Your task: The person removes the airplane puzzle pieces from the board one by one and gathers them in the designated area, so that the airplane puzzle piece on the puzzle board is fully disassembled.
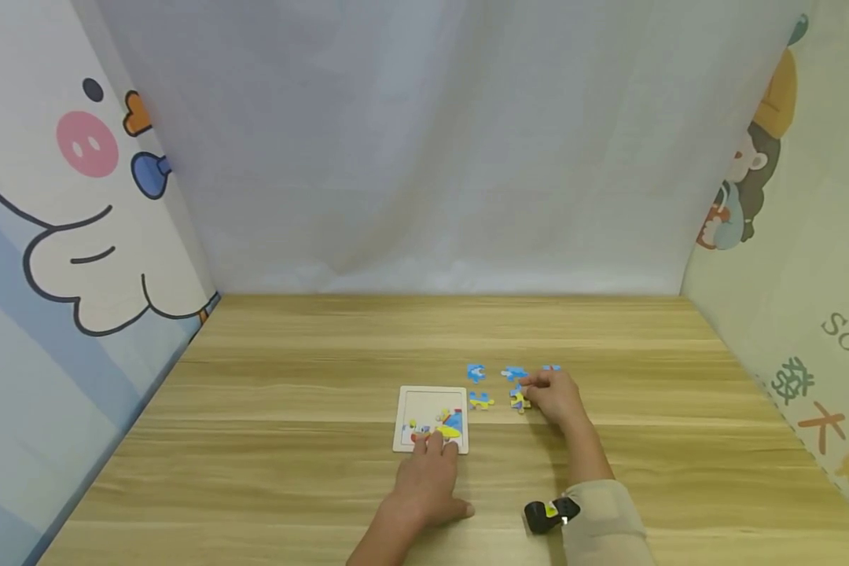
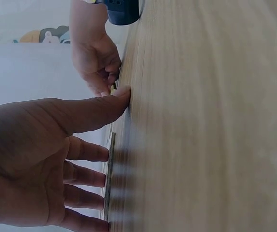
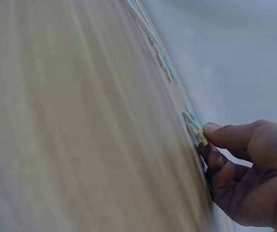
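My left hand (image 1: 428, 481) rests its straight fingertips on the near edge of a square puzzle board (image 1: 417, 399). In the left wrist view, the fingers of that left hand (image 2: 36, 159) meet the thin edge of the board (image 2: 110, 174), thumb spread apart. Several joined pieces, coloured blue, yellow and red, fill the board's lower part. To the right of it, my right hand (image 1: 556, 398) pinches a yellow and blue jigsaw piece (image 1: 518, 399). The right wrist view shows this piece (image 3: 195, 126) tilted up from the table between thumb and fingers.
Loose jigsaw pieces lie around the right hand: a blue one (image 1: 475, 373), another blue one (image 1: 514, 373), a yellow and blue one (image 1: 481, 401), and one partly hidden (image 1: 551, 368) behind the hand. A black wrist device (image 1: 548, 515) sits at the right sleeve. The wooden table (image 1: 290, 409) meets a white curtain (image 1: 424, 157).
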